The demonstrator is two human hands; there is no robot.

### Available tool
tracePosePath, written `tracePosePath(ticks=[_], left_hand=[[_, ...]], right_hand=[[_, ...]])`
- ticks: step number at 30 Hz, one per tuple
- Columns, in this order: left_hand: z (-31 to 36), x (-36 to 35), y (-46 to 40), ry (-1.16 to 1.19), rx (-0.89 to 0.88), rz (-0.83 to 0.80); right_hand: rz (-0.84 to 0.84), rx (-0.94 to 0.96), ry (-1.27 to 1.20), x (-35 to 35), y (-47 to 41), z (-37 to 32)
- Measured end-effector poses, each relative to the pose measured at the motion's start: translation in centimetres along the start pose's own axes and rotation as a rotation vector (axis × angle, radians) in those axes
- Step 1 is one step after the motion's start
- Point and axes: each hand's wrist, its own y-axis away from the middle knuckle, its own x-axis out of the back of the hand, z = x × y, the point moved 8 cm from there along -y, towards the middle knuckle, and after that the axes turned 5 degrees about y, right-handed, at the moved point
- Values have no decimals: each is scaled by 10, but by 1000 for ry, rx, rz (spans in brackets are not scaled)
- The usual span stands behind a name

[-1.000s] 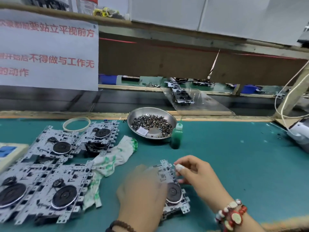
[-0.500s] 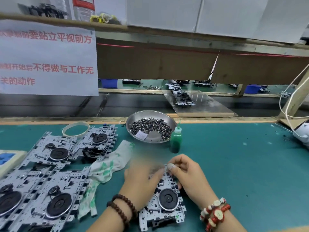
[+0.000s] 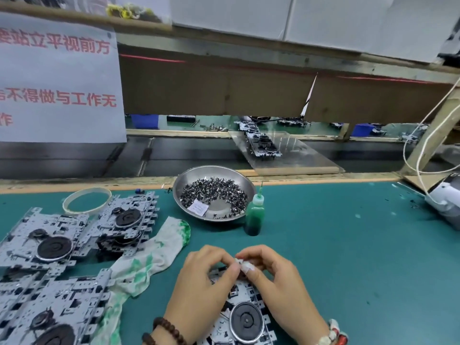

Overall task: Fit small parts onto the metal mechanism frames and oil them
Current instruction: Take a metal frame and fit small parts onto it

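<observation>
Both hands working over one mechanism frame (image 3: 245, 319)

Left hand (image 3: 201, 290) and right hand (image 3: 278, 285) are curling fingertips together at its far edge — whether either grip is pinching a part is unclear; the frame is lying on the counter (image 3: 348, 245).

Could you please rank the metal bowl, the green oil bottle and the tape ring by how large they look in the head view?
1. metal bowl, clearly largest.
2. tape ring.
3. green oil bottle, narrowest.
All three stand about equally far back, so the order seems fair.

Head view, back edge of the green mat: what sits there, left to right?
Pale translucent tape ring → round steel bowl of small dark parts → green plastic oil bottle with needle tip → white device with a cable at the far right.
</observation>
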Motion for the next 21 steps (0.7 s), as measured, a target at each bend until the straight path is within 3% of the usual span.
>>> tracePosePath(ticks=[10,21], left_hand=[[-6,-1,-5,149,98,-57],[-3,-1,-1,-76,4,-12]], right_hand=[[45,64,100,3,1,-6],[26,-72,5,4,3,17]])
